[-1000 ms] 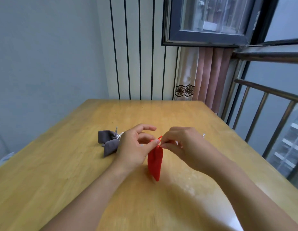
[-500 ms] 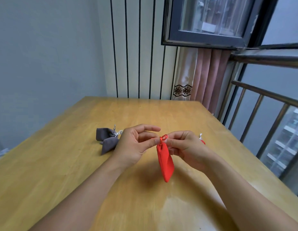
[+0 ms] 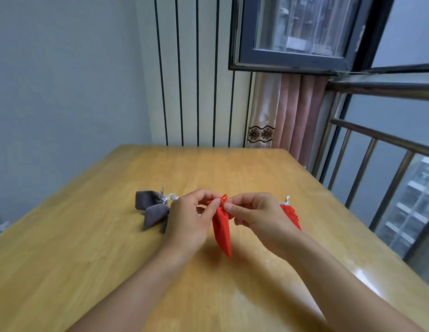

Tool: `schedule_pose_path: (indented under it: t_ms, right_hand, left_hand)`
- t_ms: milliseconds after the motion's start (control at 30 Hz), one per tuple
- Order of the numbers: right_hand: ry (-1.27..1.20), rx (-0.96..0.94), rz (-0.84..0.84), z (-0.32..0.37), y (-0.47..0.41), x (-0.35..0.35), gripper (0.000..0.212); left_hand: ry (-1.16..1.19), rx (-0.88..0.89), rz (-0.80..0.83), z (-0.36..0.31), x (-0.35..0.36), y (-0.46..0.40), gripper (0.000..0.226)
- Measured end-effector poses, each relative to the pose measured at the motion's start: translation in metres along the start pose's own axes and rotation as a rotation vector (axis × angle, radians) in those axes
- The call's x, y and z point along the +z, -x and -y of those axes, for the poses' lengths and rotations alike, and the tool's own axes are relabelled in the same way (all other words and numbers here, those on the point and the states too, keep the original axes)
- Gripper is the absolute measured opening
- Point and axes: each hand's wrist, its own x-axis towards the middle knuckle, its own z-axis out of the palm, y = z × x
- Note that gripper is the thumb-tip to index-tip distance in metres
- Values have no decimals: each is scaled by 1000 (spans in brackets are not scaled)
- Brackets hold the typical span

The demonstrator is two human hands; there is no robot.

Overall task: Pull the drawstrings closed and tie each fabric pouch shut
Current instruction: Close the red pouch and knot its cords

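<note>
- Head view: hands meet at the middle of the bench (image 3: 112,248), both working the top of a red pouch (image 3: 221,230).
- Left hand (image 3: 189,221) pinches the red drawstring (image 3: 223,199) at the pouch's neck between thumb and forefinger; right hand (image 3: 259,218) pinches it from the other side, fingertips almost touching the left's.
- The pouch hangs below the fingers with its bottom corner pointing down toward the wood. Held up like this, its own weight likely keeps the neck gathered while the cord is knotted.
- A small loop of cord stands up above the fingertips, so the tie looks under way, though I can't tell whether a knot is set.
- Grey pouches (image 3: 152,209) lie bunched just left of the left hand, silver cords (image 3: 169,197) drawn at their necks. That looks like the finished pile.
- Another red pouch (image 3: 290,213) peeks out behind the right hand, lying on the bench, probably waiting its turn; whether it is tied I can't see.
</note>
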Motion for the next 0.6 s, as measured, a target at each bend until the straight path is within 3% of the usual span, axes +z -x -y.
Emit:
schedule_pose_path:
  t_ms: [167,333,400,600]
  right_hand:
    - [-72,6,-31,-7,-3,2,12]
    - [-192,0,145,-6,-5,-3,12]
    - [-205,-7,183,-7,-5,-3,11]
    - [-234,-29,202,-8,-5,-2,11]
  left_hand:
    - [45,36,-32,-6,0,4,7]
    - [548,-365,90,-5,-3,-4,16]
    - [634,-415,119,-5,-5,-4,22]
    - [330,-65,72,-3,-6,-4,10]
